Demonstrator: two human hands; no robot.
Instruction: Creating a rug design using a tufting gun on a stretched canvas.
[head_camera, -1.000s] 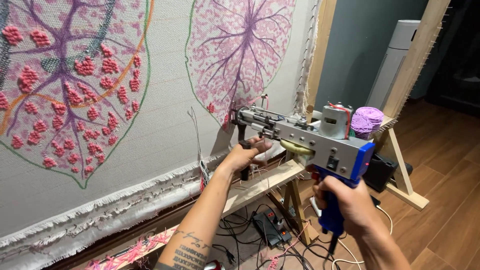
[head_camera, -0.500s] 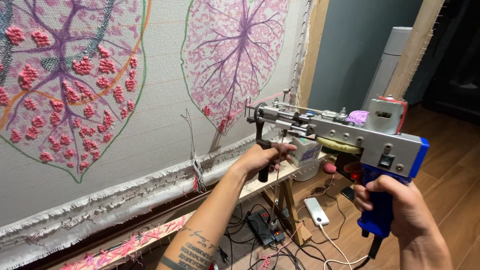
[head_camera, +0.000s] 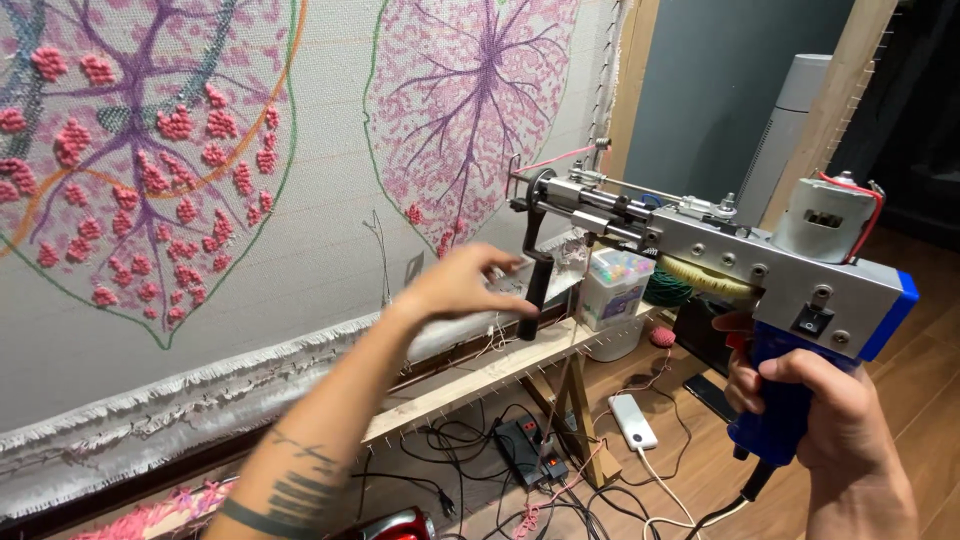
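A: Left hand (head_camera: 465, 288) is motion-blurred, can't tell if fingertips touch the black front handle (head_camera: 535, 295) or sit just beside it.

B: Right hand (head_camera: 835, 425)?

A: Wrist cut off at bottom edge; covers most of the blue grip (head_camera: 775, 420), trigger hidden.

B: Tufted cloth (head_camera: 330, 240)?

A: Leaf pattern cut off top & left. Red thing (head_camera: 395, 525) at bottom edge, only partly in view, can't ID.

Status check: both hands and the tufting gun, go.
Right hand clamped on the tufting gun by its blue grip. Left hand open, fingers at the black front handle, not closed round it. Nothing between gun tip and stretched cloth.
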